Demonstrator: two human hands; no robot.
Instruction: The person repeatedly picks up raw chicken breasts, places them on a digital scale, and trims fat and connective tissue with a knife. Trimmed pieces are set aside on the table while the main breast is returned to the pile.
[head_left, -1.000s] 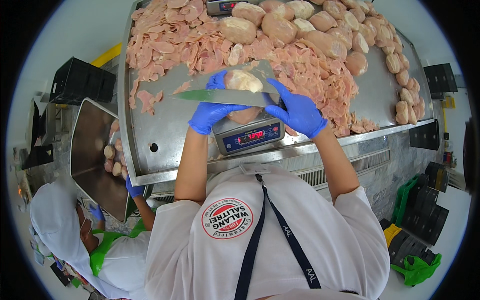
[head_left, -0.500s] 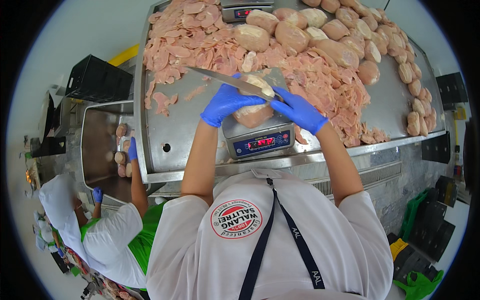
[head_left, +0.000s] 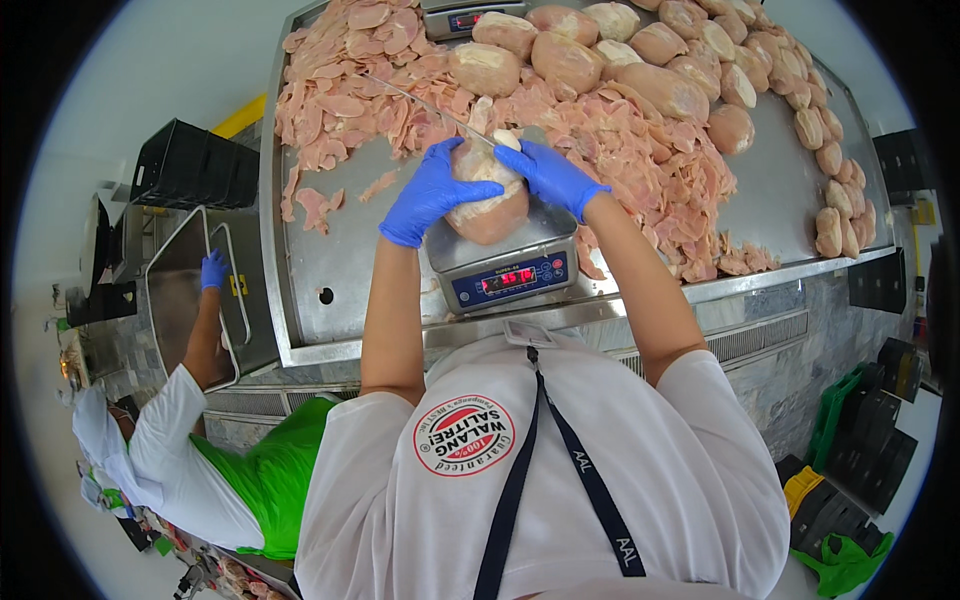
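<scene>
A large pale pink piece of meat [head_left: 492,217] rests on a steel platform scale [head_left: 508,284] with a lit red display. My left hand [head_left: 432,197], in a blue glove, grips its left side with the thumb across the top. In my blue-gloved right hand [head_left: 548,178] is a long knife [head_left: 428,108], seen nearly edge-on, its blade reaching to the far left over meat slices. The knife's handle is hidden by my fingers. A small whitish part of the meat bulges beside my right fingertips.
Thin meat slices [head_left: 345,95] lie heaped across the steel table [head_left: 350,255]. Whole meat pieces [head_left: 660,88] pile up at the far right, near a second scale [head_left: 470,18]. At left, a co-worker's gloved hand [head_left: 214,270] touches a metal cart [head_left: 172,295]; black crates [head_left: 193,165] stand behind.
The knife has turned from showing its flat side to nearly edge-on. My hands have shifted slightly left. The co-worker has moved, and the cart beside them has changed position.
</scene>
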